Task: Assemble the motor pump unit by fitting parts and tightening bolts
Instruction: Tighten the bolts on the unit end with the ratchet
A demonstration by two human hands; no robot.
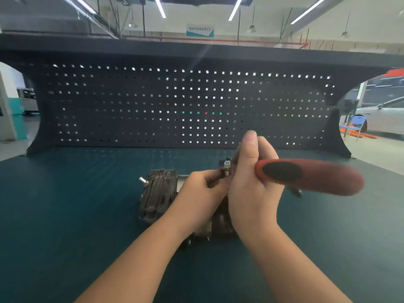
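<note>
No box or tray in view; the parts lie direct on the bench point(65, 204), which has a dark teal mat w/ fine dotted texture. The motor pump unit point(158, 193) stands at bench centre, close in front of the person: dark ribbed metal housing, dirty-looking, w/ a short shiny stud on its left end. The left hand point(200, 189) has fingers curled, pinching a small dark part just above the unit; what part exactly, cannot tell. The right hand point(251, 184) is clamped on a tool w/ thick rounded handle point(310, 176), red w/ black oval inlay, blurred, pointing to the right; thumb upright. Both hands touch each other. Behind stands a black pegboard point(153, 106) w/ square holes.
</note>
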